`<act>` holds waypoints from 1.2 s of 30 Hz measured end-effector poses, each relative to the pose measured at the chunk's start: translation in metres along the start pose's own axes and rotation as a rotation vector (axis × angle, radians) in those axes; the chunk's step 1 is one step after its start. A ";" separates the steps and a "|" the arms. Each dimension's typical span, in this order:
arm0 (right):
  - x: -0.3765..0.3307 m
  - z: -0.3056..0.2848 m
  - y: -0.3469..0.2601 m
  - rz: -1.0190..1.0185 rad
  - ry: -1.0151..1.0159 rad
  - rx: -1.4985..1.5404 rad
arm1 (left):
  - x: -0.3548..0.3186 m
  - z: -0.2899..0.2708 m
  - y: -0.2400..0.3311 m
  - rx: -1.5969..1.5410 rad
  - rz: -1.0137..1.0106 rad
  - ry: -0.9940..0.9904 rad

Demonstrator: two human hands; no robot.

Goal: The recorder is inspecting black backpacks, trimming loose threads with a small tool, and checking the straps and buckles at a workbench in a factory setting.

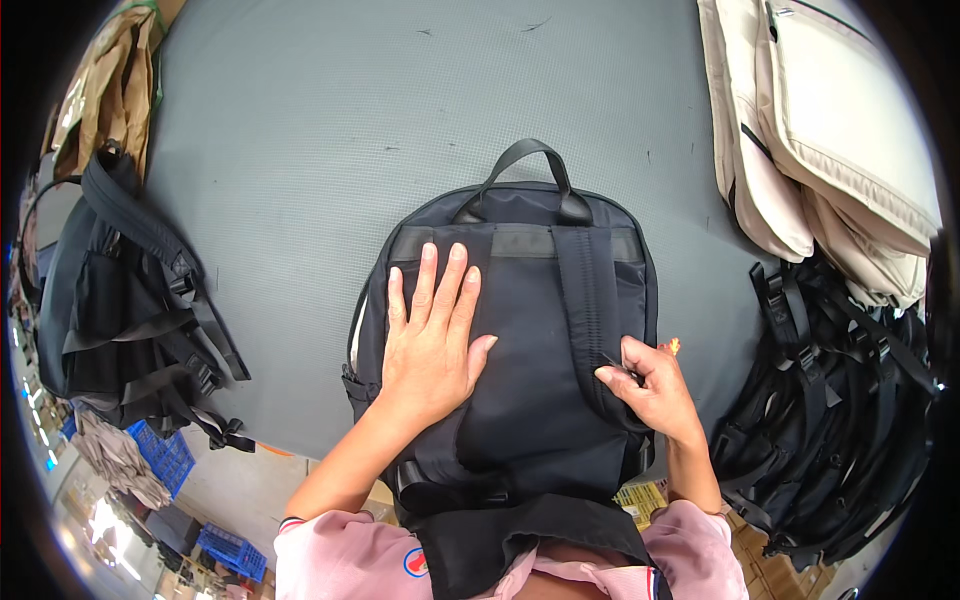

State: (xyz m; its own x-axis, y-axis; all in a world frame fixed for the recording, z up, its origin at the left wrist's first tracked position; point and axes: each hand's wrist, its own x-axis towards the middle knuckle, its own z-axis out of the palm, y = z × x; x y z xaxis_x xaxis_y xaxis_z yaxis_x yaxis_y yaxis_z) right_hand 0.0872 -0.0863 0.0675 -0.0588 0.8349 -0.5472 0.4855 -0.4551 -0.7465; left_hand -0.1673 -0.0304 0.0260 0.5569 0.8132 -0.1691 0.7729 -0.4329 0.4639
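Navy-black backpack beneath flat left hand

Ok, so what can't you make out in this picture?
All in the head view:
Front of the backpack: turned down against the grey table.
Left shoulder strap: partly covered by the left hand and forearm.
Small item in the right hand: mostly hidden by the grip, so its kind is unclear.
Backpack's lower edge: behind the black cloth.
Cream bags: cut off by the picture's top edge.
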 end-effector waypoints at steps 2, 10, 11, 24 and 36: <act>-0.001 0.002 0.007 0.008 0.003 -0.009 | -0.004 0.000 0.000 -0.010 -0.003 -0.007; 0.003 -0.001 -0.011 -0.188 0.353 -0.042 | -0.005 0.007 -0.002 -0.029 0.029 0.032; 0.008 0.000 -0.014 -0.225 0.456 0.005 | -0.004 0.005 -0.001 -0.048 0.023 0.059; 0.174 0.031 -0.093 -0.558 0.235 -0.612 | 0.045 -0.008 -0.028 -0.220 -0.090 0.480; 0.184 0.026 -0.077 -0.436 0.189 -0.644 | 0.065 -0.036 -0.038 -0.246 -0.215 0.121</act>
State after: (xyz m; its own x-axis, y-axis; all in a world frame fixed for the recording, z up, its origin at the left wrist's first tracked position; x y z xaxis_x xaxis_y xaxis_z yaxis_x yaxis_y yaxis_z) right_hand 0.0167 0.0941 0.0144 -0.2385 0.9609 -0.1406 0.8644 0.1441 -0.4817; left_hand -0.1716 0.0531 0.0285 0.3381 0.9220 -0.1884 0.7638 -0.1519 0.6273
